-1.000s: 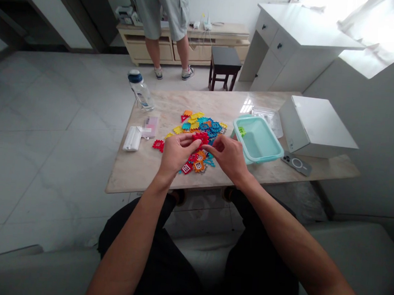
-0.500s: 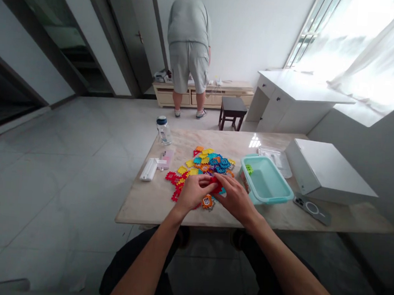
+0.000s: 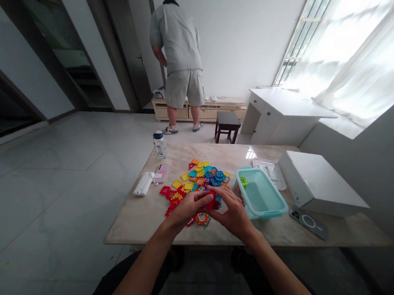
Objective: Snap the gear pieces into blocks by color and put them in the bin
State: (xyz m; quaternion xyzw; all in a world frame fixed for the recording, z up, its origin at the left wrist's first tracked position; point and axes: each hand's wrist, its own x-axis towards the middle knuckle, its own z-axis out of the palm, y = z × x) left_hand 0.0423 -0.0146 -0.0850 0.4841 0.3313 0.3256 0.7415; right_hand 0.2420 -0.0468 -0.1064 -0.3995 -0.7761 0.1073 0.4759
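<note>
Holding a red piece (image 3: 210,202) in both hands, low over the near part of a heap of plastic pieces (image 3: 200,172) on the desk (image 3: 137,228). Pinching with the left hand (image 3: 190,206), fingers and thumb nearly closed; curving around from the other side with the right hand (image 3: 232,210), thumb and fingers parted, tips against the red piece. Cannot tell one piece from several joined, with so much covered by fingertips. Hiding part of the heap, too, beneath both hands. Can see a green piece (image 3: 244,182) inside the teal bin (image 3: 264,192), just beside the right hand, but cannot read the markings on the outer left wall. Cut off at the bottom edge, both forearms and dark-clad legs. Can see a person (image 3: 179,43) from behind, beyond the desk, mostly without the hands.
</note>
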